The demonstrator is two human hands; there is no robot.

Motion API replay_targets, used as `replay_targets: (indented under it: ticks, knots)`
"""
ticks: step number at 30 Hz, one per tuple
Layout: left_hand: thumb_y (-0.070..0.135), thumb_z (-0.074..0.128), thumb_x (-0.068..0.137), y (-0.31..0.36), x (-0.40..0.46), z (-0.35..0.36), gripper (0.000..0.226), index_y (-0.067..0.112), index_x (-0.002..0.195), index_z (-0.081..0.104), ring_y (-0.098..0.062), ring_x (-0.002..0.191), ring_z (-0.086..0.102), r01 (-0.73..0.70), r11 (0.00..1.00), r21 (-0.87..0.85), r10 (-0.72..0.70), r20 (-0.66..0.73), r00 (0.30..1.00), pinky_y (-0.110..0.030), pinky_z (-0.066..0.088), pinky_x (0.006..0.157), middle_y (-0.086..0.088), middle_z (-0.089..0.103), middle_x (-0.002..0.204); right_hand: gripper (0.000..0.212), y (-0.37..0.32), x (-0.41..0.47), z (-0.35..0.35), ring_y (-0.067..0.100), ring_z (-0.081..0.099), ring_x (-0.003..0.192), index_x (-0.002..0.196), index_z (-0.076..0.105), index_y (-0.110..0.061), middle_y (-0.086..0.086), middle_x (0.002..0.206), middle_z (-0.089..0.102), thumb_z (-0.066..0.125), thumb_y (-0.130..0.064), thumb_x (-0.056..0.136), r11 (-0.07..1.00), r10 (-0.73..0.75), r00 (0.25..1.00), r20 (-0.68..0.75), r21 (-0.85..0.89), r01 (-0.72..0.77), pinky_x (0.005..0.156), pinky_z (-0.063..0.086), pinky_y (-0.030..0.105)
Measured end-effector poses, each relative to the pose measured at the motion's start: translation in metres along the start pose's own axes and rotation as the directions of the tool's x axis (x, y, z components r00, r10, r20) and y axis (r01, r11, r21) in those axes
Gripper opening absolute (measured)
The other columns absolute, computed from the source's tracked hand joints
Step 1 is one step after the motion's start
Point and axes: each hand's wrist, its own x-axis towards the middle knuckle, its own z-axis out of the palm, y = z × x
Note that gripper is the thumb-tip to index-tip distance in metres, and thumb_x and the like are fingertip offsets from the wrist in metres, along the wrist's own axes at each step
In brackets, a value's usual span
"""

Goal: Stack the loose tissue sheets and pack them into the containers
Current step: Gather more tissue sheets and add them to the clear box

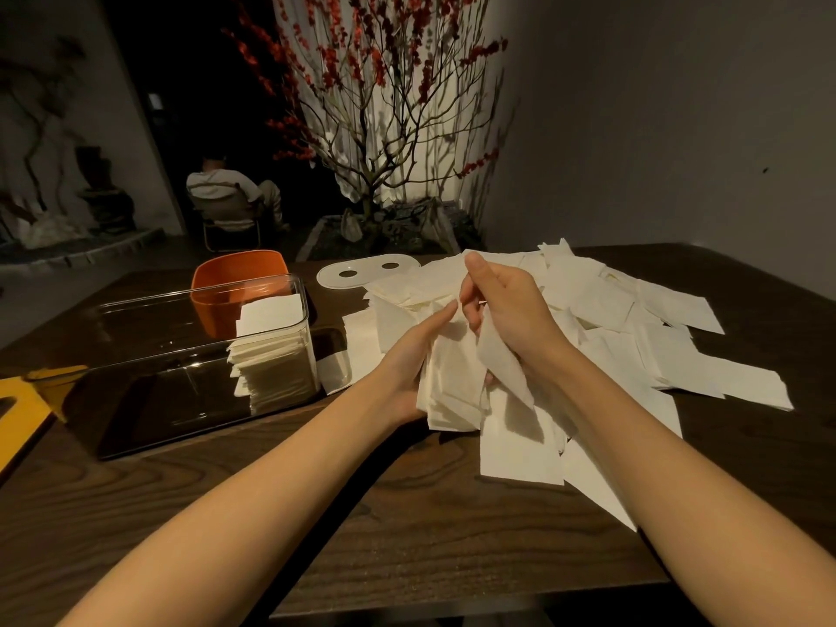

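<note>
The half-squared stack of white tissue sheets (445,386) sits upright between both hands, just above the dark wood-grain surface (407,513) near the picture's centre. The left hand (409,355) cups the stack from its 9 o'clock side, fingers fairly straight along the paper, thumb side hidden, so how firmly its grip closes I cannot tell. The right hand (506,305) has its grip curled round a few sheets at the top, pinching them against the stack.

To do this step well, I judge the edges should be tapped level on the surface before more sheets are added; the lower corners splay out unevenly, and thin paper like this slips and creases if squeezed hard. A light, even hold from both sides suits it better.

From the stack toward 2 and 3 o'clock spreads the large loose pile of white tissue sheets (633,319), overlapping at all angles, some running to the near edge at 5 o'clock. At 9 o'clock stands the clear rectangular plastic container (135,319), already holding a neat stack of packed white tissues (271,355) at its right end, the rest of it free. Behind it at 10 o'clock is an orange plastic tub (239,273). At 12 o'clock lies a clear flat lid with two round holes (362,271). A yellow flat piece (22,414) shows at the far left edge.

Loose sheets lying between the hands and the container may be dragged along on the way across.
</note>
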Motion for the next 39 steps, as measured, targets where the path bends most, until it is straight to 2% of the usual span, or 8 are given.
replay_targets:
  ticks: [3, 7, 12, 15, 21, 25, 32, 39]
  knots:
    - [0.042, 0.061, 0.082, 0.001, 0.003, 0.006, 0.039, 0.019, 0.114, 0.064, -0.026, 0.088, 0.067, 0.006, 0.999, 0.043, -0.003, -0.067, 0.998, -0.039, 0.053, 0.076, -0.012, 0.069, 0.096, 0.042, 0.006, 0.002, 0.002, 0.0, 0.053, 0.049, 0.066, 0.059, -0.018, -0.001, 0.056, 0.055, 0.042, -0.035, 0.1, 0.999, -0.026, 0.998, -0.052, -0.038, 0.024, 0.08, 0.045, 0.023]
    - [0.046, 0.052, 0.09, -0.003, 0.009, 0.004, 0.031, 0.021, 0.101, 0.065, -0.015, 0.074, 0.07, 0.041, 0.994, 0.102, -0.038, -0.036, 0.999, -0.031, 0.056, 0.07, -0.008, 0.067, 0.091, 0.035, 0.014, 0.004, 0.008, 0.009, 0.055, 0.066, 0.066, 0.061, -0.019, -0.001, 0.066, 0.059, 0.051, -0.03, 0.098, 0.981, -0.053, 0.996, -0.075, -0.193, 0.037, 0.073, 0.046, 0.025]
    - [0.015, 0.058, 0.09, -0.001, 0.011, -0.004, 0.008, 0.013, 0.098, 0.058, -0.014, 0.078, 0.067, 0.144, 0.969, 0.201, -0.161, 0.07, 0.984, -0.027, 0.053, 0.074, -0.016, 0.062, 0.117, 0.026, 0.017, 0.006, 0.007, 0.011, 0.055, 0.071, 0.076, 0.067, -0.017, -0.003, 0.069, 0.06, 0.056, -0.031, 0.095, 0.99, 0.037, 0.999, -0.039, -0.134, -0.042, 0.07, 0.043, 0.023]
    - [0.006, 0.06, 0.079, 0.001, 0.005, -0.006, 0.048, 0.019, 0.124, 0.049, -0.026, 0.095, 0.059, 0.108, 0.977, 0.183, -0.127, 0.094, 0.987, -0.038, 0.051, 0.08, -0.015, 0.058, 0.108, 0.017, 0.016, 0.008, -0.001, 0.009, 0.056, 0.09, 0.092, 0.068, -0.02, -0.012, 0.088, 0.061, 0.057, -0.033, 0.094, 0.987, 0.041, 0.999, -0.027, -0.157, -0.045, 0.082, 0.047, 0.024]
    - [0.0, 0.062, 0.071, 0.005, 0.002, -0.011, 0.059, 0.023, 0.123, 0.046, -0.03, 0.105, 0.057, 0.126, 0.986, 0.109, -0.14, 0.13, 0.982, -0.044, 0.049, 0.085, -0.016, 0.055, 0.116, 0.044, 0.017, 0.003, -0.025, 0.019, 0.059, 0.105, 0.116, 0.061, -0.022, 0.0, 0.112, 0.062, 0.064, -0.053, 0.084, 0.896, 0.428, 0.841, 0.33, -0.033, -0.443, 0.077, 0.057, 0.031]
    - [0.007, 0.069, 0.073, 0.005, 0.001, -0.011, 0.055, 0.018, 0.124, 0.051, -0.029, 0.098, 0.061, 0.126, 0.99, 0.063, -0.134, 0.158, 0.978, -0.043, 0.053, 0.083, -0.018, 0.061, 0.11, 0.019, 0.016, 0.007, -0.029, 0.012, 0.059, 0.09, 0.105, 0.067, -0.021, -0.005, 0.1, 0.065, 0.058, -0.033, 0.094, 0.936, 0.326, 0.908, 0.262, -0.227, -0.271, 0.078, 0.049, 0.025]
    - [0.06, 0.054, 0.085, 0.006, 0.009, -0.018, 0.067, 0.018, 0.136, 0.047, -0.033, 0.099, 0.063, 0.202, 0.972, -0.12, -0.173, 0.218, 0.96, -0.042, 0.056, 0.081, -0.019, 0.061, 0.118, 0.011, 0.021, 0.01, -0.023, 0.008, 0.057, 0.09, 0.101, 0.068, -0.027, -0.012, 0.099, 0.062, 0.059, -0.025, 0.094, 0.971, 0.204, 0.976, 0.08, -0.143, -0.191, 0.064, 0.043, 0.017]
    - [0.072, 0.039, 0.086, 0.006, 0.009, -0.015, 0.07, 0.023, 0.137, 0.045, -0.03, 0.094, 0.067, 0.199, 0.979, -0.04, -0.188, 0.2, 0.962, -0.038, 0.054, 0.086, -0.016, 0.064, 0.112, 0.01, 0.018, 0.006, -0.017, 0.008, 0.056, 0.097, 0.101, 0.065, -0.03, -0.012, 0.103, 0.06, 0.058, -0.029, 0.094, 0.984, 0.102, 0.976, 0.194, -0.161, -0.071, 0.069, 0.047, 0.018]
